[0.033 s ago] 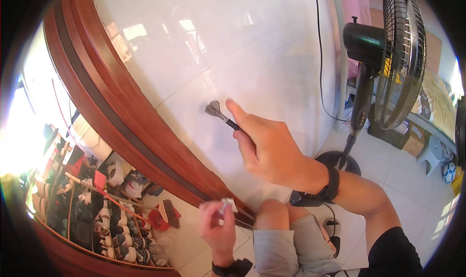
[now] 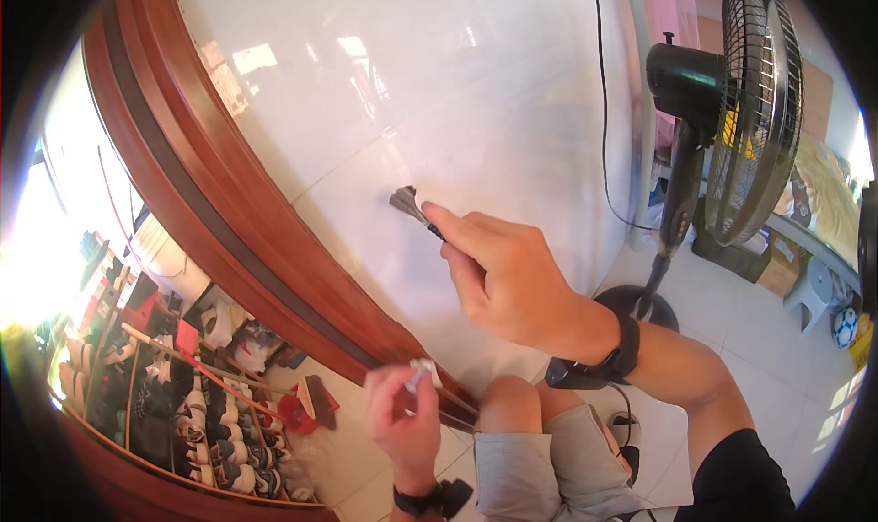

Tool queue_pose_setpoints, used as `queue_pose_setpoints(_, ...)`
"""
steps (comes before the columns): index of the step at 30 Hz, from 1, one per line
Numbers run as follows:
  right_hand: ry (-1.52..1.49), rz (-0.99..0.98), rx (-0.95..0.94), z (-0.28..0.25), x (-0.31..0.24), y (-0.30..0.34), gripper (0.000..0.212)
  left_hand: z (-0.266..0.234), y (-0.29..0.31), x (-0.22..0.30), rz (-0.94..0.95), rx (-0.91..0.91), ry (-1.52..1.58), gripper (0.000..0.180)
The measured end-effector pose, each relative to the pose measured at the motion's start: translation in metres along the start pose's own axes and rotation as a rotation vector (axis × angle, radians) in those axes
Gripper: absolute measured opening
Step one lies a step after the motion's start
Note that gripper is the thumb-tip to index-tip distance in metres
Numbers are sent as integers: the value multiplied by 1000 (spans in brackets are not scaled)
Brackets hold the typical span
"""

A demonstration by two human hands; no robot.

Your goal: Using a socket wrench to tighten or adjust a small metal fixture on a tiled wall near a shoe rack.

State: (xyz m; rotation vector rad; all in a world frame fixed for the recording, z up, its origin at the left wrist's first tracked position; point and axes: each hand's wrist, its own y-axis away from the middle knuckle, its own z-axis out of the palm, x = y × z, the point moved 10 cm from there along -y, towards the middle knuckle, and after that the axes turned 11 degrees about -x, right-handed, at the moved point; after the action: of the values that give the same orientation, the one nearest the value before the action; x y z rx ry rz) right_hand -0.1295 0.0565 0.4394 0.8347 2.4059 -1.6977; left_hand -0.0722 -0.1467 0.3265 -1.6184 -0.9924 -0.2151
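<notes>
My right hand is closed round the black ribbed handle of a small tool. Its flared, fan-shaped grey head sticks out past my thumb, toward the glossy white wall; I cannot tell whether it touches the wall. Most of the handle is hidden inside the hand. Lower and to the left, my left hand is closed, pinching a small whitish piece between thumb and fingers. That piece is blurred, so its kind does not show. The two hands are apart.
A brown wooden door frame curves along the left. Beyond it stands a rack with many shoes and a white bucket. A black standing fan is at the right, near a grey stool and a ball.
My right thumb has slid onto the tool's neck, and the tool's head has turned slightly. My left hand has moved a little up and left with the whitish piece.
</notes>
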Motion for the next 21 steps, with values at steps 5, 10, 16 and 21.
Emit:
queue_pose_setpoints(5, 84, 53, -29, -12, -4, -19, 33, 13, -89, 68, 228, 137, -290, 15)
queue_pose_setpoints(10, 184, -38, -37, -10, -19, -56, 37, 33, -140, 83, 334, 116, -328, 15)
queue_pose_setpoints(16, 361, 20, -171, 13, -35, -72, 49, 49, -140, 74, 391, 15, -306, 30)
queue_pose_setpoints(21, 491, -10, -178, 19, -46, -81, 52, 60, -141, 45, 303, -27, 137, 27)
